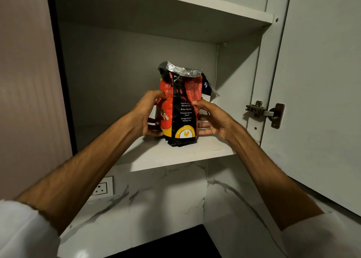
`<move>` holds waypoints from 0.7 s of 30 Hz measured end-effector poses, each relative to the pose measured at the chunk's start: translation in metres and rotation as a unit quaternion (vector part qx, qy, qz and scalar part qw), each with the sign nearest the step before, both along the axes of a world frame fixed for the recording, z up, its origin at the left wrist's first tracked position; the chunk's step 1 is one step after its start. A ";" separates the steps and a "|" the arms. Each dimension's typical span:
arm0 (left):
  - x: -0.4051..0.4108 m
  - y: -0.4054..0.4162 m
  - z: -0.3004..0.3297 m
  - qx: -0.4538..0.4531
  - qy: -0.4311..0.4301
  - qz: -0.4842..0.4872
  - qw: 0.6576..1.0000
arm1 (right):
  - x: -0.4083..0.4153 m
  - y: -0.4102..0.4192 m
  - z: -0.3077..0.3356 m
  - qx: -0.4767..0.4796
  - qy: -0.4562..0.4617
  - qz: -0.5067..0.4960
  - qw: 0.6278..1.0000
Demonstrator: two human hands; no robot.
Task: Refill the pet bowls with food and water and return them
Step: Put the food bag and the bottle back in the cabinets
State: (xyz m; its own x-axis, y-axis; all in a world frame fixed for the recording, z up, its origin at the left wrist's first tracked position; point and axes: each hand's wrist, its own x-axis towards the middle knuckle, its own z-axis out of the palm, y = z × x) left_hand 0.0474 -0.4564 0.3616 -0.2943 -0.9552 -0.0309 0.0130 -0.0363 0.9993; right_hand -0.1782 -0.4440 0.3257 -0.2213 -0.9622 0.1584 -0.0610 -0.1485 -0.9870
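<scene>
Pet food bag (180, 109) stands on the cabinet shelf (172, 156), both hands cupping it: left hand (145, 115) and right hand (213, 119) curled around its sides. Looks soft, crinkly, top open, so I'd grip low and keep it upright.

The food bag (180, 109) stands upright on the lower shelf (175, 156) inside the cabinet, right of its middle, with the left hand (145, 117) on its left side and the right hand (214, 119) on its right. Another shelf (195, 2) lies above; the open door (316, 93) hangs to the right, and a wall socket (101, 187) sits below left.
</scene>
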 end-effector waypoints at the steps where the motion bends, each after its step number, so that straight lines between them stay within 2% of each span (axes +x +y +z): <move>1: 0.000 0.001 0.000 0.000 0.000 0.001 1.000 | 0.000 0.001 -0.001 -0.001 0.002 -0.001 1.000; 10: 0.002 0.019 -0.002 -0.017 0.028 0.024 0.999 | 0.002 0.019 -0.007 -0.013 -0.012 -0.014 1.000; 21: 0.010 0.081 -0.009 -0.082 0.047 0.025 0.995 | 0.008 0.087 -0.008 -0.038 -0.046 0.002 0.998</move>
